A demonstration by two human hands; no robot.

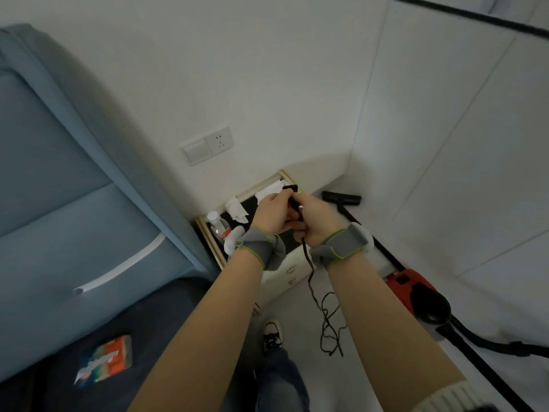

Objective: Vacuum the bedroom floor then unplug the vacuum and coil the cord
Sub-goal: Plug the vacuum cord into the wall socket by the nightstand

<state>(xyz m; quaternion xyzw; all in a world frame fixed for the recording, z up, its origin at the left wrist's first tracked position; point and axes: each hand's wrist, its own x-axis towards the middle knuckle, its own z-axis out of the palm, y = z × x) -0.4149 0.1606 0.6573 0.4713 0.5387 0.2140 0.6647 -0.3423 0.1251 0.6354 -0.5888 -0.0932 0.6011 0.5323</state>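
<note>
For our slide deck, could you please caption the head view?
Left hand and right hand grip the black cord above the nightstand; the wall socket is empty, red vacuum on the floor.

bare hands (pixel 274 211) (pixel 315 218): two
thin black cord (pixel 310 275): one
red vacuum cleaner (pixel 413 285): one
clear plastic bottle (pixel 218 226): one

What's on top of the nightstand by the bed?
A clear bottle, crumpled tissue and white papers. The left hand and right hand, gripping the black cord, cover the rest of the nightstand.
</note>
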